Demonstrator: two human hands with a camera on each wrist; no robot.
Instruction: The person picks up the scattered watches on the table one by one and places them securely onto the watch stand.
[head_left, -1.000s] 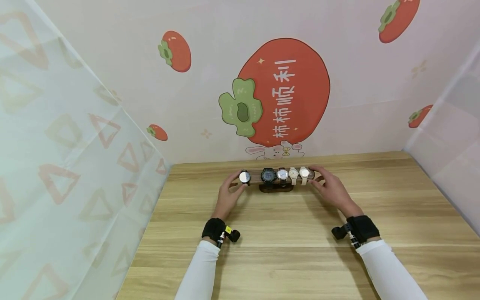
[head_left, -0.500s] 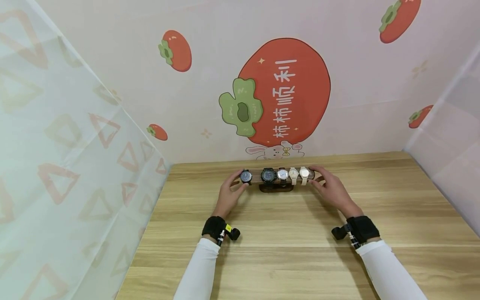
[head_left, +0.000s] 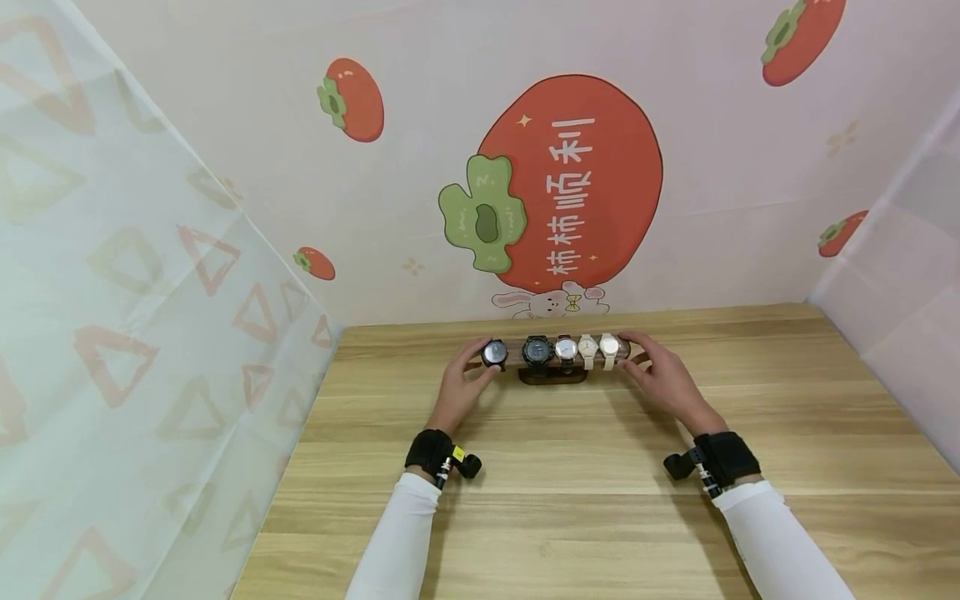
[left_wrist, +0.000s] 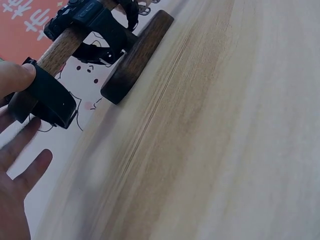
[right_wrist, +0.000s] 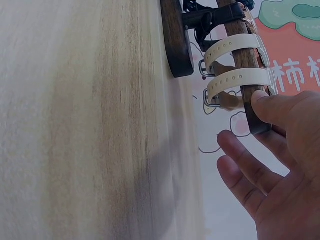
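Note:
A dark wooden watch stand (head_left: 552, 377) stands near the back of the table, its horizontal bar (head_left: 514, 352) carrying several watches. At the bar's left end my left hand (head_left: 459, 390) pinches a black wristwatch (head_left: 494, 352); its closed strap (left_wrist: 54, 100) loops around the bar in the left wrist view. A gap parts it from a chunky black watch (head_left: 537, 351). Farther right are a silver-faced watch with a dark strap (head_left: 566, 348) and two cream-strapped watches (head_left: 588, 347). My right hand (head_left: 667, 382) grips the bar's right tip (right_wrist: 257, 117), thumb beside the outermost cream strap (right_wrist: 240, 78).
The wood-grain tabletop (head_left: 555, 500) stretches in front of the stand. Behind it rises a back wall (head_left: 405, 192) printed with persimmons and a rabbit. Pale patterned sheets close off the left side (head_left: 172, 333) and right side (head_left: 907, 250).
The left-hand watch has shifted slightly right along the bar together with my left hand. Its face has turned from bright glare to dark. The right hand and the other watches stay put.

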